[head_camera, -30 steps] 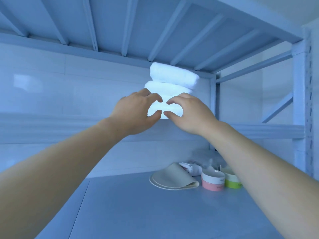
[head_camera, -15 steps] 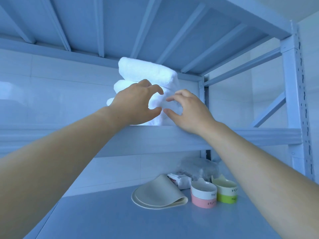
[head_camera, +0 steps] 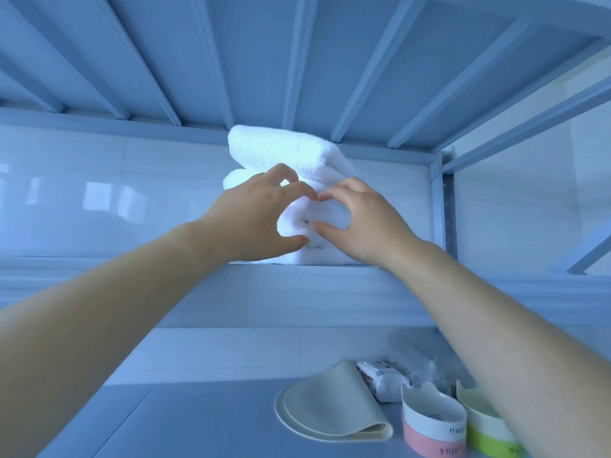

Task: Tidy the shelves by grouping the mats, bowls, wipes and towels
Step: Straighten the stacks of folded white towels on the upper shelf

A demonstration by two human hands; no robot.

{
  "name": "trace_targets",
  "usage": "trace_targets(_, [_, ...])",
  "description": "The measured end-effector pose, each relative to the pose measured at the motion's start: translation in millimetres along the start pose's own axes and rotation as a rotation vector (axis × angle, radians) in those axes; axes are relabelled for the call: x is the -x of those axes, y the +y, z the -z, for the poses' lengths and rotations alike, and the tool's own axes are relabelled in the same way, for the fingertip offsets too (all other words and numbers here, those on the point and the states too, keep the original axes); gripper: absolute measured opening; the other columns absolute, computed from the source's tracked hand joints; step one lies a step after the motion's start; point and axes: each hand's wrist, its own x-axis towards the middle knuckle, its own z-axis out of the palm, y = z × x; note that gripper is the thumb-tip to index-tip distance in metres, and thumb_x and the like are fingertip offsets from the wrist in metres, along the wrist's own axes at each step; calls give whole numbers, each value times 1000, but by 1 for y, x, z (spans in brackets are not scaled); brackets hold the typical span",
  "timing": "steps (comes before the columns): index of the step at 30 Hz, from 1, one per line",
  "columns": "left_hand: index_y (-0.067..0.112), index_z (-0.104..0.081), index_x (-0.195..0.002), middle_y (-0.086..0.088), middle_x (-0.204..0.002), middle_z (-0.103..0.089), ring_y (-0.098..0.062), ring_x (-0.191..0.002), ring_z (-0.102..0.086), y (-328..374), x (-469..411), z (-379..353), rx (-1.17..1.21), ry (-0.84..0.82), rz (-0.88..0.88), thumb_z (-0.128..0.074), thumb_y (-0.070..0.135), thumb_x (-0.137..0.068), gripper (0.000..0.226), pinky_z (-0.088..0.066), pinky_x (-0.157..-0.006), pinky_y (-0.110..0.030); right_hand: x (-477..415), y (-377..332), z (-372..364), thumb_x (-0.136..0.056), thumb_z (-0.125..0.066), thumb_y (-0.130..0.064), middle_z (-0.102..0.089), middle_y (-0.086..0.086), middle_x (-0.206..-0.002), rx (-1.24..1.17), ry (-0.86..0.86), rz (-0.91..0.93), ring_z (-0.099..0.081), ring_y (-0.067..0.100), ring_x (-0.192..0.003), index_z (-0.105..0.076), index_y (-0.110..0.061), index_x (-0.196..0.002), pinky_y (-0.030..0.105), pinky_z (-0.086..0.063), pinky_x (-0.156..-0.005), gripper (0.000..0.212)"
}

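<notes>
A stack of folded white towels (head_camera: 281,150) stands on the upper shelf (head_camera: 297,292), nearly reaching the shelf above it. My left hand (head_camera: 254,216) and my right hand (head_camera: 363,223) are raised to the stack's front, index tips almost meeting. Each curls round the middle towel's (head_camera: 297,219) folded edge, fingers over it and thumb under it. On the lower shelf at the right lie folded beige mats (head_camera: 327,411) and a wipes pack (head_camera: 383,381). A white-and-pink bowl (head_camera: 433,431) and a white-and-green bowl (head_camera: 479,428) stand there too, partly behind my right forearm.
A clear plastic bag (head_camera: 420,352) lies behind the wipes. The rack's upright post (head_camera: 438,200) stands just right of the towels. White wall tiles back the shelves. The lower shelf surface (head_camera: 185,424) stretches bare to the left of the mats.
The view has moved closer and tilted up. My hands have stayed at the front of the towel stack, and their fingertips have drawn together over the middle towel.
</notes>
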Motion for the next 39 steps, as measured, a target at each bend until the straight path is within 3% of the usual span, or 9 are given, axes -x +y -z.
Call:
trace_targets(4, [39, -47, -122, 10, -127, -40, -10, -82, -39, 15, -17, 3, -92, 3, 11, -70, 47, -70, 57, -41, -63, -30, -7, 23, 14, -83, -62, -44, -42, -11, -129, -15, -26, 41, -50, 13, -111, -51, -30, -124, 32, -44, -90, 45])
trace_targets(9, [27, -51, -113, -2, -112, -40, -18, -97, -42, 36, -30, 0, -249, 167, 60, -75, 43, -64, 57, -35, -51, -27, -20, 51, 29, -81, -66, -38, -41, -7, -130, -25, 25, 95, -47, 14, -114, -48, -26, -127, 25, -38, -88, 51])
trace_targets(12, [25, -56, -111, -8, -118, -44, -27, -104, -43, 44, -36, -5, -341, 194, 0, -79, 41, -56, 62, -35, -60, -29, -29, 59, 28, -80, -68, -37, -38, -5, -136, -39, 22, 123, -44, 16, -120, -39, -22, -133, 29, -39, -94, 63])
trace_targets(16, [29, -51, -122, -6, -138, -32, -32, -127, -25, 52, -41, -12, -429, 62, 41, -79, 49, -54, 76, -45, -79, -39, -39, 63, 21, -78, -71, -37, -33, -4, -141, -84, -27, 162, -39, 15, -127, -32, -19, -137, 29, -37, -99, 73])
trace_targets(19, [34, -48, -124, -3, -143, -22, -33, -135, -8, 52, -38, -17, -508, -78, 85, -76, 56, -53, 80, -46, -84, -39, -40, 67, 14, -77, -72, -36, -32, -4, -141, -145, -24, 179, -42, 16, -123, -30, -19, -138, 29, -38, -97, 76])
trace_targets(26, [39, -44, -127, -1, -144, -15, -31, -135, 5, 49, -33, -20, -609, -168, 108, -67, 64, -53, 81, -47, -89, -45, -38, 72, 11, -75, -73, -36, -25, -4, -141, -135, -75, 236, -42, 19, -122, -22, -20, -142, 36, -41, -98, 86])
trace_targets(31, [45, -31, -134, 0, -148, -2, -35, -137, 12, 53, -40, -21, -706, -239, 140, -64, 61, -56, 86, -43, -94, -44, -35, 71, 13, -77, -72, -35, -21, -3, -143, -150, -96, 243, -43, 20, -121, -20, -20, -143, 36, -41, -98, 85])
trace_targets(35, [44, -32, -134, 2, -146, -13, -36, -136, 5, 51, -37, -21, -712, -215, 139, -65, 58, -56, 86, -47, -87, -41, -33, 69, 12, -77, -72, -34, -24, -5, -136, -158, -104, 241, -47, 20, -114, -25, -22, -140, 35, -44, -92, 80])
trace_targets(39, [37, -50, -121, 0, -135, -37, -34, -127, -10, 46, -32, -18, -674, -110, 100, -70, 53, -47, 79, -52, -71, -40, -32, 69, 10, -78, -70, -35, -25, -6, -135, -135, -133, 232, -46, 18, -113, -28, -24, -139, 30, -43, -90, 75])
